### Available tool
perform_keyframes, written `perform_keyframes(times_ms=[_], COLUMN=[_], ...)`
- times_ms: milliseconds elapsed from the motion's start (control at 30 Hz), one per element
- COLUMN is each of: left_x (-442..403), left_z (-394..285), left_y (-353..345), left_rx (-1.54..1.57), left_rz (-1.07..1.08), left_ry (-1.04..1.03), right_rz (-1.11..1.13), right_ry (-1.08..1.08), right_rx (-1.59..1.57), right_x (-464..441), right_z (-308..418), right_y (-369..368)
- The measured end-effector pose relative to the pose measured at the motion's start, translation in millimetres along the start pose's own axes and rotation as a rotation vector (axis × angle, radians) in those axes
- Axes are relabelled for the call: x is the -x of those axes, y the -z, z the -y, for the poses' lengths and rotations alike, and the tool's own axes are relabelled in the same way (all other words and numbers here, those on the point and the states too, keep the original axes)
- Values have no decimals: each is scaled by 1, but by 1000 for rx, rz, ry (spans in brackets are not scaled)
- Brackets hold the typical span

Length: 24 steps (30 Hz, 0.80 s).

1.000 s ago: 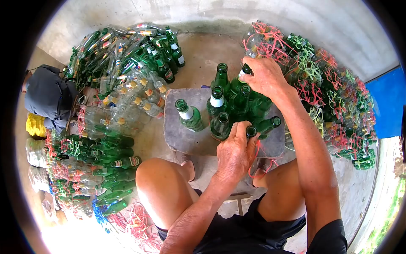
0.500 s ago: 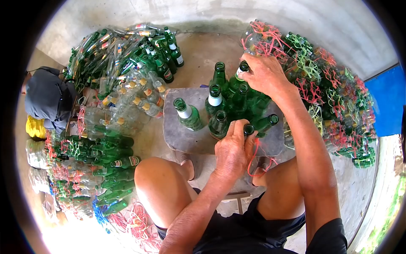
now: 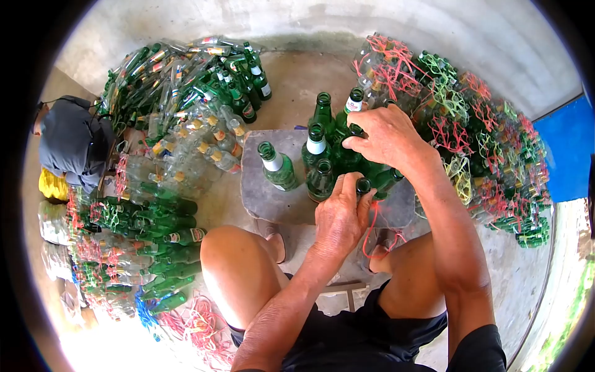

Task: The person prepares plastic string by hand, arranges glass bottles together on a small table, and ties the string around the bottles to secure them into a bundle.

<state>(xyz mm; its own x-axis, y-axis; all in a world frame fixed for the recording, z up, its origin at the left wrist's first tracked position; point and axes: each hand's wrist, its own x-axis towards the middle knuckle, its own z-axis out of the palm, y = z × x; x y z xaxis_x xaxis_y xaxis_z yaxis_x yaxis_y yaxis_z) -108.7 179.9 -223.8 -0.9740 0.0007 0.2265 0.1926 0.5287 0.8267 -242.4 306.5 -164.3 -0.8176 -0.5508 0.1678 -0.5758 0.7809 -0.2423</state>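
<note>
Several green bottles stand bunched on a low grey table (image 3: 279, 208). My left hand (image 3: 342, 212) is wrapped round the neck of a front green bottle (image 3: 363, 185). Over the middle of the bunch, my right hand (image 3: 389, 135) has its thumb and fingers around the top of another green bottle (image 3: 354, 131). Behind it rises a labelled bottle (image 3: 353, 105), free of the hand. A white-necked bottle (image 3: 277, 167) stands apart at the left. From beside my left hand a red string (image 3: 367, 239) hangs over the table's front edge.
Loose bottles (image 3: 180, 80) are heaped at the back left, with rows of tied bottles (image 3: 136, 248) nearer. Tied bundles (image 3: 458, 118) line the right side. A dark bag (image 3: 75, 137) sits at the far left. Pink string (image 3: 198, 332) lies on the floor.
My right hand has moved off the labelled back bottle, nearer to me, onto a bottle in the middle of the bunch. My left hand has kept its hold.
</note>
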Motion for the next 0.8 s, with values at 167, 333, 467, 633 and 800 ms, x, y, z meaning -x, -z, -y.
perform_keyframes(times_ms=[167,333,467,633,800], left_x=[0,0,0,2,3], left_z=[0,1,-2,2,2], left_y=[1,2,4,2,3], left_rx=[7,11,17,32,39], left_rz=[-9,7,13,-6,-18], left_ry=[-17,3,17,-3,-1], right_rz=[-32,-82,-109,-102,-149], right_ry=[7,6,-23,-45,-29], right_rx=[49,37,45,94,80], right_x=[-3,-4,-3,-3,0], right_z=[-1,-5,-3,2,1], right_y=[-10,-13,-9,-10,-13])
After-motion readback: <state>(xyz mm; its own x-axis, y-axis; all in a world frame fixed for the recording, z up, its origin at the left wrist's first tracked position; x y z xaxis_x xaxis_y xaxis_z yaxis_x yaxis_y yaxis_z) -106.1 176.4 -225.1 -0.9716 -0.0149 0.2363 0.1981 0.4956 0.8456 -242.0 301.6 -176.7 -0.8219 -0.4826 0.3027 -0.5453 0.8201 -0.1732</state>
